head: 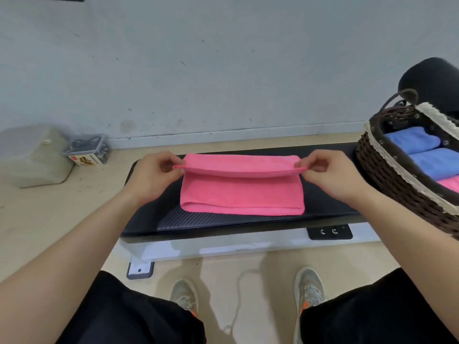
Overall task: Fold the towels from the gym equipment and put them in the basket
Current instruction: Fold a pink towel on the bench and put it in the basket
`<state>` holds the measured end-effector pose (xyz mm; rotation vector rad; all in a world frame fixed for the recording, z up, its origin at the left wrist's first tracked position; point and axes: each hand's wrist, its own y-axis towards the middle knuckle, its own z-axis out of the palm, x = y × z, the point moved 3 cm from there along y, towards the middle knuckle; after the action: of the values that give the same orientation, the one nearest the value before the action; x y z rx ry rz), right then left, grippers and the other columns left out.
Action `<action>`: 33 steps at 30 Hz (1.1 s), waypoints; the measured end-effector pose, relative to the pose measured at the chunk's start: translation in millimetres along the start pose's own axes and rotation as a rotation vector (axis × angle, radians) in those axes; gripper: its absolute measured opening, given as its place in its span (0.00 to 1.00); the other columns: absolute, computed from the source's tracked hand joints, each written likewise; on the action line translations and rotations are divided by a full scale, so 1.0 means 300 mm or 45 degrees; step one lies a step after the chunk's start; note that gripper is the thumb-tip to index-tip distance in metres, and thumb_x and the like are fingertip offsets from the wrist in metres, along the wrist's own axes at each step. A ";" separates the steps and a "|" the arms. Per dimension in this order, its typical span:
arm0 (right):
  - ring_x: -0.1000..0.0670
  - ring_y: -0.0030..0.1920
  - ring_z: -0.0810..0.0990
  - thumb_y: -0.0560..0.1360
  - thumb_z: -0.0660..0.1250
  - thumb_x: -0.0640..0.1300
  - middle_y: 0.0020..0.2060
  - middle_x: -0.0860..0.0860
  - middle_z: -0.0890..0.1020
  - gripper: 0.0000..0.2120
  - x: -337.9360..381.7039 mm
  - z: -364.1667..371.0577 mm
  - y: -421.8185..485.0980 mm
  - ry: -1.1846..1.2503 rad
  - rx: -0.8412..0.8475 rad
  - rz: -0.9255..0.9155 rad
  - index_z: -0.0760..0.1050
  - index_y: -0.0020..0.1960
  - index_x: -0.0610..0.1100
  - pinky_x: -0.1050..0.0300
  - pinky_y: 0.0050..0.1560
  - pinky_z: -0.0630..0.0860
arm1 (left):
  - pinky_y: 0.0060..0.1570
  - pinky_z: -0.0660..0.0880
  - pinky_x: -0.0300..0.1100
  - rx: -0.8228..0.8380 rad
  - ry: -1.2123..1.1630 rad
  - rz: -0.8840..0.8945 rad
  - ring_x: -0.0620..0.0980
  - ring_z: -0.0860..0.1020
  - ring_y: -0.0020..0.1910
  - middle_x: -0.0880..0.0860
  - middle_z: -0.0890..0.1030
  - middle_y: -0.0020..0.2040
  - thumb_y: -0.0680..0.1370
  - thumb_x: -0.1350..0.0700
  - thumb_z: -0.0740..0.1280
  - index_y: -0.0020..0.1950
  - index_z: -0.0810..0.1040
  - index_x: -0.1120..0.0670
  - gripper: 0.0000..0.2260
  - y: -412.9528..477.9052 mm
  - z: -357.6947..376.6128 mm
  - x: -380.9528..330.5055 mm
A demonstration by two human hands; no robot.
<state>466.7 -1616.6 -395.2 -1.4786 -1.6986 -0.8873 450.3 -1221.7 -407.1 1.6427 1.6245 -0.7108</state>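
A pink towel lies folded in the middle of the frame on a black mat. Its near folded edge runs parallel to the mat's front edge, with a bare strip of mat between them. More bare mat shows to the left and right of the cloth. The left hand pinches the left corner of the towel's top layer between thumb and fingers. The right hand pinches the right corner the same way, so that layer's far edge hangs lifted and sags a little in the middle, while the layer below stays flat. Both hands sit just outside the towel's short sides, above the mat. At the right edge of the frame a dark woven basket rests on the mat's end, well apart from the towel (its rim has a pale trim). It holds two blue towels and a second pink cloth. Tan floor lies open to the left.
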 end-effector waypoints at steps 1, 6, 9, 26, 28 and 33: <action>0.56 0.50 0.85 0.69 0.70 0.31 0.47 0.55 0.87 0.10 -0.002 0.002 -0.030 -0.036 0.019 -0.004 0.80 0.39 0.46 0.53 0.60 0.79 | 0.61 0.78 0.49 0.042 -0.018 -0.024 0.44 0.84 0.52 0.46 0.86 0.50 0.74 0.62 0.75 0.45 0.83 0.50 0.07 -0.029 0.005 0.001; 0.57 0.49 0.84 0.67 0.70 0.30 0.50 0.54 0.85 0.11 -0.032 0.027 -0.132 -0.152 0.046 -0.068 0.78 0.38 0.46 0.55 0.58 0.80 | 0.57 0.75 0.33 0.099 0.081 0.016 0.35 0.82 0.51 0.44 0.84 0.53 0.74 0.64 0.74 0.44 0.81 0.52 0.07 -0.130 0.029 -0.007; 0.56 0.49 0.84 0.68 0.70 0.32 0.51 0.55 0.83 0.10 -0.038 0.040 -0.161 -0.295 0.072 -0.153 0.77 0.39 0.47 0.55 0.56 0.80 | 0.57 0.76 0.35 0.126 0.145 0.052 0.38 0.81 0.53 0.46 0.82 0.55 0.73 0.64 0.74 0.43 0.81 0.52 0.08 -0.155 0.032 0.004; 0.49 0.49 0.73 0.67 0.66 0.49 0.51 0.58 0.78 0.02 -0.050 0.086 -0.191 -0.976 0.068 -0.391 0.77 0.39 0.52 0.51 0.47 0.74 | 0.41 0.73 0.43 0.235 0.982 0.357 0.43 0.73 0.50 0.38 0.76 0.50 0.69 0.39 0.64 0.38 0.71 0.42 0.08 -0.164 0.056 -0.032; 0.49 0.48 0.73 0.68 0.63 0.52 0.49 0.57 0.77 0.07 -0.001 0.092 -0.167 -0.932 -0.014 -0.408 0.79 0.40 0.52 0.50 0.49 0.73 | 0.42 0.71 0.43 0.130 0.911 0.370 0.44 0.73 0.49 0.40 0.75 0.47 0.72 0.37 0.61 0.39 0.74 0.43 0.11 -0.138 0.078 -0.089; 0.44 0.62 0.75 0.75 0.63 0.48 0.65 0.49 0.76 0.18 0.104 0.238 -0.065 -0.843 -0.042 -0.338 0.77 0.64 0.47 0.47 0.62 0.72 | 0.64 0.70 0.48 0.125 0.820 0.344 0.50 0.71 0.69 0.47 0.74 0.69 0.80 0.43 0.61 0.68 0.75 0.48 0.18 -0.042 0.256 -0.190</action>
<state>439.3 -1542.1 -406.3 -1.7119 -2.4108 -0.5815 441.9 -1317.7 -409.1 2.2627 1.7456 -0.1190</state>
